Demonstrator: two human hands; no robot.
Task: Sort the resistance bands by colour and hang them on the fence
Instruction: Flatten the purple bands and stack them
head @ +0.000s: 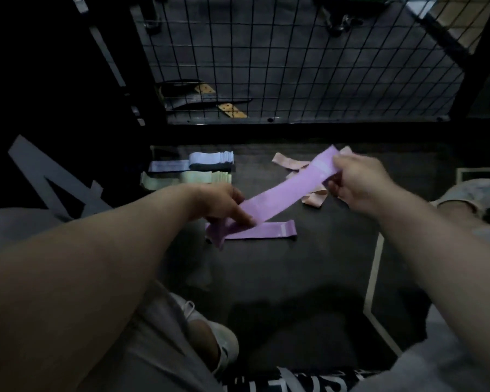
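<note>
Head view: your left grip (219, 202) and right grip (362, 185) each pinch one end of purple band (280, 190), held flat, likely for stacking on matching floor band (266, 232).

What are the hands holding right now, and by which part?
One purple resistance band, held by its two ends: the left hand pinches the lower end, the right hand grips the upper end.

Dim, underexposed scene, faint brightness at upper right corner, soft shadow on the floor (266, 312) in the foreground, fence (294, 128) wires bowed by wide-angle distortion, slight overall blur.
</note>
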